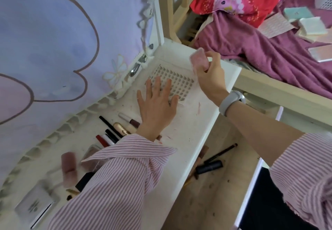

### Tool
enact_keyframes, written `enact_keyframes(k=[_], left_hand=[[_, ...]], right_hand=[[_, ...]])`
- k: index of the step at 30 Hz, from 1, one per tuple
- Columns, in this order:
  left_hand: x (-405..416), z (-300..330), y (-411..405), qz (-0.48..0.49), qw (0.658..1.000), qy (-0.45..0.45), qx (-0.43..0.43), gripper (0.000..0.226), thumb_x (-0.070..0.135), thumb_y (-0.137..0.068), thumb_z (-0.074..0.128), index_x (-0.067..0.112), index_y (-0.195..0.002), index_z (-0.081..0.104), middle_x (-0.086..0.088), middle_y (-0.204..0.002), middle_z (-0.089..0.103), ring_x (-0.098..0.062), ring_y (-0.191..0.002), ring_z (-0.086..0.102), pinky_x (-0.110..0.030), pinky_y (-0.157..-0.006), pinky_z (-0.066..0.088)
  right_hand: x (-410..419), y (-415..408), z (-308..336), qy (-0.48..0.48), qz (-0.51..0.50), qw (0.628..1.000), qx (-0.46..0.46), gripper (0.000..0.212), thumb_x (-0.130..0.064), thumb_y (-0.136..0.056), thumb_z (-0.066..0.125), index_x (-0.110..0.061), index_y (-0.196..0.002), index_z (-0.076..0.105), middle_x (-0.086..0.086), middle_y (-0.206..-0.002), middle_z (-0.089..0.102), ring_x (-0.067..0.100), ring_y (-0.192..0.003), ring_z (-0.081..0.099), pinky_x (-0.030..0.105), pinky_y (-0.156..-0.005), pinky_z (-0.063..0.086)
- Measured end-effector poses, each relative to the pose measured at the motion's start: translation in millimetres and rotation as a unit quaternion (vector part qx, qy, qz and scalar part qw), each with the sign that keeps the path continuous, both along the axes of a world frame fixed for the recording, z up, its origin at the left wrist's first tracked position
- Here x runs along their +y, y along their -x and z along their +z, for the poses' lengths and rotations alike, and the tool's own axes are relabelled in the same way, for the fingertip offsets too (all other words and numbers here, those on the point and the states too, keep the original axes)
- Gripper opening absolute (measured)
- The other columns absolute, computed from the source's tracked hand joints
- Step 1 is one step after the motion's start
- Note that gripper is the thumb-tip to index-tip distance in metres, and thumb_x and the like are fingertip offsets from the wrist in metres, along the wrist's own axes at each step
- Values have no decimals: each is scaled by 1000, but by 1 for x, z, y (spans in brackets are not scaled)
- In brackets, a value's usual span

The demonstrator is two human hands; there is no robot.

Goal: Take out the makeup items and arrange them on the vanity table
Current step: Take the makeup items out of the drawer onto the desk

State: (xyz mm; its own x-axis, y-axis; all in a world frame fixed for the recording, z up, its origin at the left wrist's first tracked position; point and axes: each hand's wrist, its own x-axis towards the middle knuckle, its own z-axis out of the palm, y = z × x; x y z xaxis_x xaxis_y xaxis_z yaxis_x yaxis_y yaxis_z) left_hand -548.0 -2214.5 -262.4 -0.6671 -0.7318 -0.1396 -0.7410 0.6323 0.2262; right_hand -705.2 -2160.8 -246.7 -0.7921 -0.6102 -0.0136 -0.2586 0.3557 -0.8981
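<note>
Holding 1 pink case (199,61), right hand (210,75)

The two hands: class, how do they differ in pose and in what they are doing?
The left hand lies flat with fingers spread on the white lattice tray; the right hand is raised, fingers curled round a pink case. The right wrist wears a grey band; the left shows none. Both have striped sleeves.

So there's a small pink case (199,61) held up over the far end of the white surface (186,131). Slim tubes and pencils (109,132) lie side by side near the mirror, and a pink compact (69,168) and white palette (36,204) sit closer in.
</note>
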Motion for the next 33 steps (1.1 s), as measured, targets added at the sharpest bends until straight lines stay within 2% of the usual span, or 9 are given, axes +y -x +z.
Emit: enact_keyframes(k=[3, 6, 9, 11, 15, 19, 23, 27, 33], left_hand=[[-5, 5, -2, 5, 1000, -19, -14, 54, 46, -98, 19, 31, -147, 5, 0, -157, -7, -21, -143, -14, -54, -112, -7], [-6, 9, -2, 14, 999, -24, -29, 51, 41, -99, 18, 30, -148, 7, -1, -157, -8, -20, -143, -13, -55, -113, -7], [-4, 12, -1, 28, 999, -19, -11, 48, 36, -100, 23, 28, -146, 16, -4, -157, -1, -22, -144, -7, -56, -112, -5], [-1, 15, -2, 38, 999, -14, 14, 44, 31, -99, 27, 26, -143, 26, -6, -157, 7, -23, -144, -3, -58, -111, -4], [12, 22, -10, 70, 995, -11, 69, 40, 22, -97, 36, 20, -137, 40, -6, -153, 20, -21, -143, 6, -56, -112, -1], [51, 38, -11, 75, 985, 8, 158, 35, 17, -91, 45, 14, -125, 54, -7, -141, 42, -24, -134, 31, -47, -108, 18], [125, 42, -6, 0, 964, -12, 266, 29, 7, -84, 52, 7, -110, 63, -13, -118, 60, -30, -114, 53, -46, -93, 39], [198, 15, -25, -33, 956, -99, 273, 28, 4, -85, 49, 5, -110, 64, -12, -114, 62, -27, -107, 58, -41, -89, 47], [249, -41, -75, 12, 982, -158, 106, 36, -5, -76, 59, 3, -111, 63, -15, -113, 63, -32, -105, 59, -44, -85, 48]], right_hand=[[22, -4, -2, -27, -31, 998, -37, 33, -12, -89, 45, -14, -122, 42, 0, -84, 54, 9, -62, 51, 10, -45, 37], [41, -13, -5, -78, -21, 996, -49, 38, -11, -87, 48, -11, -125, 40, 12, -112, 55, 21, -86, 57, 23, -65, 42], [47, -29, -3, -117, 21, 991, -53, 45, -15, -88, 48, -10, -130, 36, 11, -98, 63, 20, -75, 62, 27, -57, 48], [47, -36, -1, -169, 45, 985, 8, 40, -21, -89, 48, -9, -126, 40, 10, -98, 63, 26, -79, 61, 36, -65, 51], [51, -40, 1, -245, 77, 957, 136, 37, -36, -93, 44, -7, -116, 52, 10, -114, 49, 30, -86, 57, 31, -64, 40], [73, -33, 6, -183, 81, 969, 144, 32, -31, -94, 42, -9, -112, 56, 8, -107, 56, 28, -87, 58, 34, -70, 44], [126, -25, -6, -147, 60, 974, 162, 14, -27, -93, 44, -13, -91, 46, 0, -84, 51, 22, -68, 50, 33, -59, 38], [178, -25, -39, -346, 208, 886, 228, 22, -23, -93, 43, -7, -101, 54, 10, -101, 57, 31, -91, 55, 37, -67, 41], [183, -63, -78, -470, 379, 764, 227, 51, -41, -84, 55, -12, -124, 43, 11, -124, 48, 32, -114, 46, 46, -94, 36]])
